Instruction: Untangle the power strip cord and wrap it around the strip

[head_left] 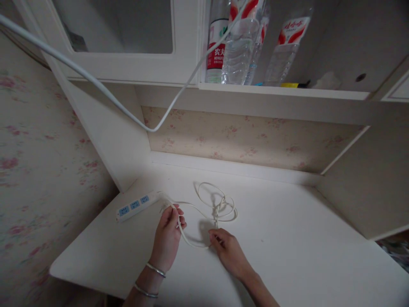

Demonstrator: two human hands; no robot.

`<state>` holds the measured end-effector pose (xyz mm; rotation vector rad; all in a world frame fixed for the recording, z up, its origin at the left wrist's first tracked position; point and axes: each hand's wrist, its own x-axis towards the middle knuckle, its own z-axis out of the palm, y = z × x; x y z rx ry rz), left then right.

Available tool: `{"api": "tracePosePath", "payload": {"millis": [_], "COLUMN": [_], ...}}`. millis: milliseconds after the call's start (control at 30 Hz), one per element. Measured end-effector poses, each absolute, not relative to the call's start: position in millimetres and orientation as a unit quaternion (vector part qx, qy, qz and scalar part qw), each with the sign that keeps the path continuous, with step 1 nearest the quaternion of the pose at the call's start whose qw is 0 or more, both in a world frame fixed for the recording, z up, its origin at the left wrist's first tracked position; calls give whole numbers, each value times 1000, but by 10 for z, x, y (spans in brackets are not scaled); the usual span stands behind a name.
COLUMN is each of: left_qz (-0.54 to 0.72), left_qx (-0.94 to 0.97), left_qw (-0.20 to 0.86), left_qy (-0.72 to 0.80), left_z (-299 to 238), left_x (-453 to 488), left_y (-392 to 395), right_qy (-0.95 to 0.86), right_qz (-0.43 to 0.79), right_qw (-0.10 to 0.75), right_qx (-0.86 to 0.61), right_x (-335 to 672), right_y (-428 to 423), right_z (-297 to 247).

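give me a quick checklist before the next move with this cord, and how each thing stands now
1. Left hand on the thin off-white flexible cable: ok, fingers closed round it.
2. Right hand on the cable: ok, fingertips pinching it.
3. Cable free of loops: not ok, a loose tangle lies beyond the right hand.
4. Long white plastic power strip resting on the smooth white tabletop: ok.
5. Strip's blue sockets unplugged: ok.
6. Cable's plug clear of the fingers: cannot tell, too blurred.
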<state>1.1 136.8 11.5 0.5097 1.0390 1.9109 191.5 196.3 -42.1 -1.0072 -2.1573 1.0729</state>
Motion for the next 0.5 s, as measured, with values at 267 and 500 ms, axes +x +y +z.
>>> {"api": "tracePosePath", "payload": {"millis": [267,500], "left_qz": [634,519], "left_qx": [359,476], "left_qw": [373,238], "left_qy": [575,669], "left_z": [-17,-87], "left_x": [-19,-180], "left_y": [1807,2181], "right_qy": [-888,-879], "right_qz": [118,157], "right_qw": [222,160], "right_qx": [-386,-421], "right_x": [2071,2128], "right_y": [2555,2760], "right_z": [-401,-487]}}
